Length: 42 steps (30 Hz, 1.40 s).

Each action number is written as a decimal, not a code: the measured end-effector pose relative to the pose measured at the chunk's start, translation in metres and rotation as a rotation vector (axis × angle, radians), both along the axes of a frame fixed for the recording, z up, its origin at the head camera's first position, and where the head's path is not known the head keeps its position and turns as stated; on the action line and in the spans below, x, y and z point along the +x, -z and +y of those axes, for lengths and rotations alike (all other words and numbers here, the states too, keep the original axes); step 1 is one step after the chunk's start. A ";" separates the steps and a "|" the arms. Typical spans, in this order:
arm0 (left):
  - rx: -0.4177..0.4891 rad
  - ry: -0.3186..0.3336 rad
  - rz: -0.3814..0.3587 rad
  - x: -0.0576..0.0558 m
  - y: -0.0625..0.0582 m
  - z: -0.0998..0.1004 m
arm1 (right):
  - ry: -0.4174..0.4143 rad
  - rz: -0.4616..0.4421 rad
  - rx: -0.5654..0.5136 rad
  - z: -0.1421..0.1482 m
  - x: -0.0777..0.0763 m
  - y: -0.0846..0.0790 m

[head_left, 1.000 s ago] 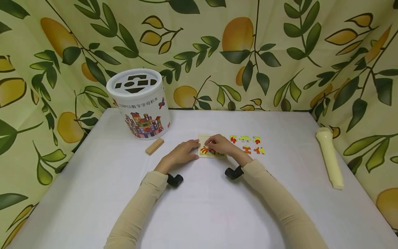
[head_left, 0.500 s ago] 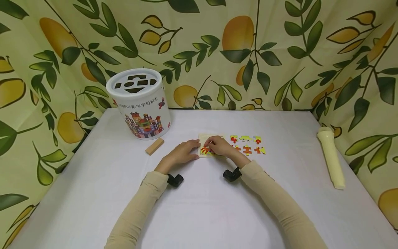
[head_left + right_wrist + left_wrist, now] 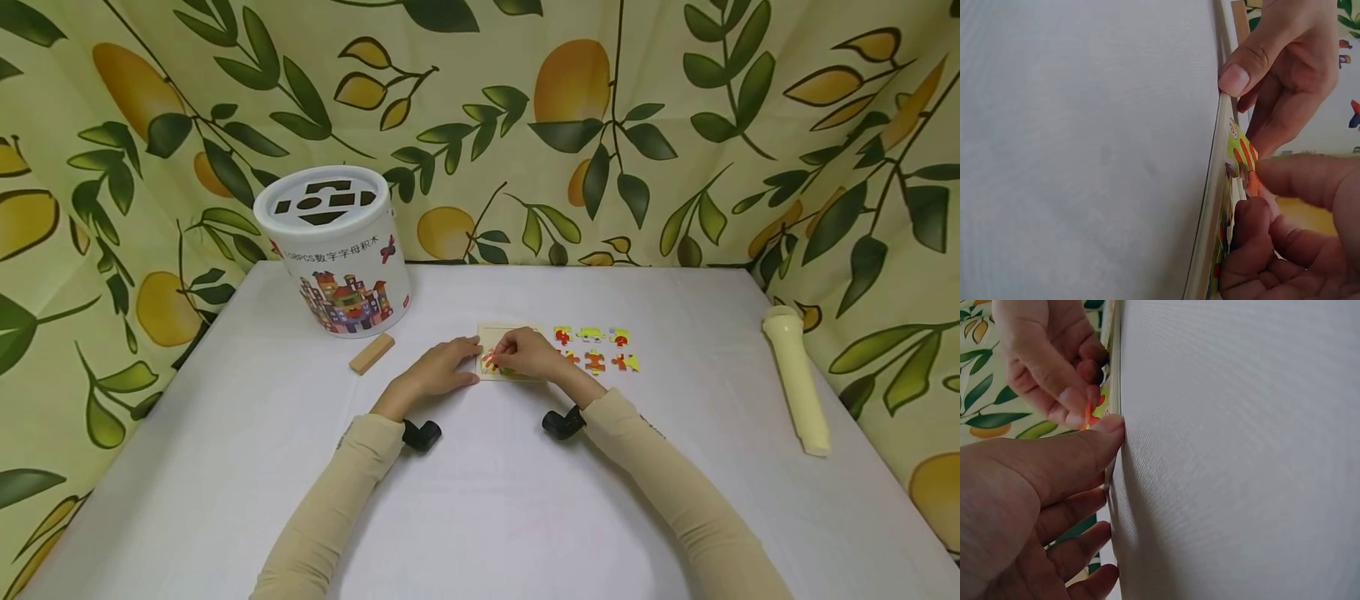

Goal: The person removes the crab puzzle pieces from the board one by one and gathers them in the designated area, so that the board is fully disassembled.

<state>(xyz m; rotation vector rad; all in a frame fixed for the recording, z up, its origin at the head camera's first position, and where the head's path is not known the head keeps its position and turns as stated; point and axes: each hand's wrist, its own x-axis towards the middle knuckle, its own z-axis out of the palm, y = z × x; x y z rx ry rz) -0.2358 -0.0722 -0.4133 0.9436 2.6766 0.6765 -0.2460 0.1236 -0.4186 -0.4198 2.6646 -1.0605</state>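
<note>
A small jigsaw board [image 3: 512,379] with a pale wooden rim lies on the white table. My left hand [image 3: 441,367] rests at its left side, thumb [image 3: 1235,80] against the near rim and the other fingers spread along the left edge. My right hand [image 3: 531,353] is over the board, its thumb and index finger pinching a green jigsaw piece [image 3: 1245,150] with orange-red stripes. This piece stands tilted at the near left corner of the board. Other coloured parts of the picture show inside the rim, partly hidden by the right hand.
Several loose jigsaw pieces [image 3: 595,361] lie in two rows right of the board. A wooden block [image 3: 372,354] and a white block bucket [image 3: 345,275] with a cut-out lid stand left. A cream microphone-shaped object [image 3: 797,379] lies far right. Patterned cloth [image 3: 450,125] hangs behind.
My right hand has shifted slightly left and towards me over the board, its fingertips now nearer the near left corner. The left hand stays at the left edge.
</note>
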 end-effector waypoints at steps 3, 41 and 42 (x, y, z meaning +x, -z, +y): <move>-0.005 0.005 0.000 -0.001 0.000 0.000 | 0.006 0.019 -0.002 0.001 0.000 0.001; -0.060 -0.015 -0.008 -0.002 0.003 0.002 | 0.163 -0.155 0.016 0.109 0.033 -0.002; -0.059 -0.013 -0.006 -0.002 0.003 0.002 | 0.159 -0.146 0.031 0.108 0.034 -0.002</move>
